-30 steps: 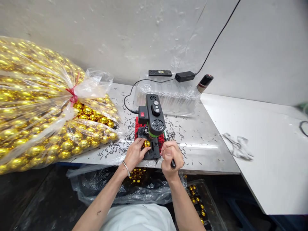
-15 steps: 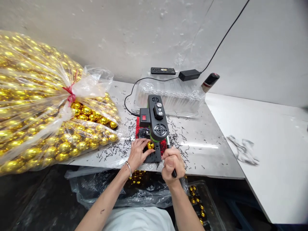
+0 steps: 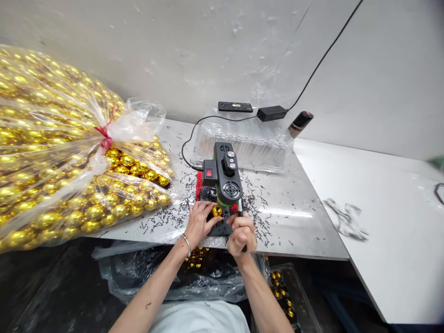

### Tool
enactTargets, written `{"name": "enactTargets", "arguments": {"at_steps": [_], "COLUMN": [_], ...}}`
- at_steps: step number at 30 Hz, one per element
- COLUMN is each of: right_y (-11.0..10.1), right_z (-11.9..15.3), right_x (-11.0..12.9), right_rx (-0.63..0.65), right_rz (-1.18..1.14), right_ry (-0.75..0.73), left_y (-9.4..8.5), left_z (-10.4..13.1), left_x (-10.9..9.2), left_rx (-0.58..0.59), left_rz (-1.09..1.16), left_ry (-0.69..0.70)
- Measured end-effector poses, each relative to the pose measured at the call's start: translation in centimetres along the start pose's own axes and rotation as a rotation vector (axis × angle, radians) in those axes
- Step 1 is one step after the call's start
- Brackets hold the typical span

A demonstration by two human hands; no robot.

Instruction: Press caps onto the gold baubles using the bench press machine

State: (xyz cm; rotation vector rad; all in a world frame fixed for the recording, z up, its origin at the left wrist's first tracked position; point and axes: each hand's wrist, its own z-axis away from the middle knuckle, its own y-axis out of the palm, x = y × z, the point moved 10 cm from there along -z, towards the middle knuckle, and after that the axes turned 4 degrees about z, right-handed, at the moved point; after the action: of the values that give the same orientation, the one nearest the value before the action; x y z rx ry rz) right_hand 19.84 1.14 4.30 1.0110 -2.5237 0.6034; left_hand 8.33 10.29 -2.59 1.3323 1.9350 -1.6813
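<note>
Between the thumb and fingers of my left hand (image 3: pixel 201 221) is a shiny gold ball (image 3: pixel 217 211), held under the front of a small black bench press (image 3: pixel 229 178). The press has a round vented head, a red switch and a dark base plate (image 3: pixel 222 229). My right hand (image 3: pixel 242 234) is wrapped around the black grip of the press's lever (image 3: pixel 240 208). Short black strips (image 3: pixel 258 203) lie scattered around the machine, over a red mat (image 3: pixel 199 185).
A large clear bag (image 3: pixel 52 138) of gold balls fills the left. Behind the press are a clear plastic tray (image 3: pixel 243 141), a power adapter (image 3: pixel 272 113) and a dark-capped bottle (image 3: pixel 300 124). White gloves (image 3: pixel 348 218) lie at right. Below the table edge sits a tray with gold balls (image 3: pixel 282 291).
My right hand has moved slightly left and inward with the lever. My left hand keeps the gold ball in the same spot. The view has shifted a little.
</note>
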Motion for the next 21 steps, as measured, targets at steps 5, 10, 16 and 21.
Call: {"name": "enactTargets", "arguments": {"at_steps": [5, 10, 16, 21], "right_y": [-0.2, -1.7, -2.3, -2.5], "right_z": [-0.6, -3.5, -8.0, -7.4], "right_x": [1.2, 2.4, 3.5, 4.0], "right_rx": [0.017, -0.065, -0.007, -0.048], "right_rz": [0.023, -0.056, -0.092, -0.094], "right_ry": [-0.106, -0.018, 0.244, 0.18], "left_y": [-0.3, -0.2, -2.2, -3.0], "left_z": [0.1, -0.5, 2.2, 8.0], "left_x": [-0.2, -0.2, -1.1, -2.6], "left_rx": [-0.023, -0.026, -0.072, 0.055], "left_rz": [-0.005, 0.029, 0.115, 0.096], "left_ry": [0.027, 0.026, 0.034, 0.12]}}
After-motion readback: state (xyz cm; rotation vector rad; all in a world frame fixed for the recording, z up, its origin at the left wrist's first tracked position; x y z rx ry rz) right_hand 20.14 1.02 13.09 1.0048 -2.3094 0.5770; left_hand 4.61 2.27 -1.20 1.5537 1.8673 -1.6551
